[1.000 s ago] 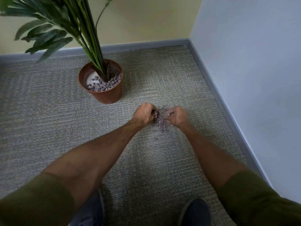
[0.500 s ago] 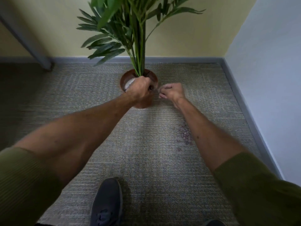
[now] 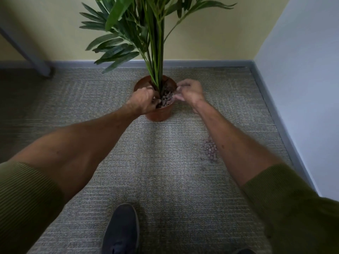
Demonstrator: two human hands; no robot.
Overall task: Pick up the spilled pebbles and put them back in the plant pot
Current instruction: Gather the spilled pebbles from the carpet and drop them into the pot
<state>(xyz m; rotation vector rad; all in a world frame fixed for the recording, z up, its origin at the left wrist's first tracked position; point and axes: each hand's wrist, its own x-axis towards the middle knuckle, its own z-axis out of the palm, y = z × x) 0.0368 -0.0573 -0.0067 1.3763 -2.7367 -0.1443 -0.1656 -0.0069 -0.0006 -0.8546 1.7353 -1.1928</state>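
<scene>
Both hands over pot (image 3: 159, 115), at rim level, either side of the stems (image 3: 157, 70).

Left hand (image 3: 145, 101): fingers curled down over the near-left rim, knuckles up. Palm is hidden, so I cannot tell if it holds pebbles.

Right hand (image 3: 190, 92): at the right rim, fingers loosely bent, thumb apart from them. No pebble shows in it, so it reads as open.

Pebbles: a fill shows inside the pot (image 3: 166, 99), close to the rim on the near side. A small loose patch (image 3: 210, 150) lies on the carpet (image 3: 165, 171), well apart from the pot and just beside the right forearm.

Risks, as judged:
- Fill sits high, so anything dropped at the near edge can roll over the rim and back onto the carpet.
- Right hand is half outside the rim. Letting go there drops pebbles outside the pot.
- Pot looks light and the plant tall. A push on the rim or stems could tip it and spill more.
- Right forearm passes over the patch. Drawn back low, it could scatter those pebbles into the pile.
- Shoe (image 3: 122, 230) is near. A step forward may press strays into the carpet.
</scene>
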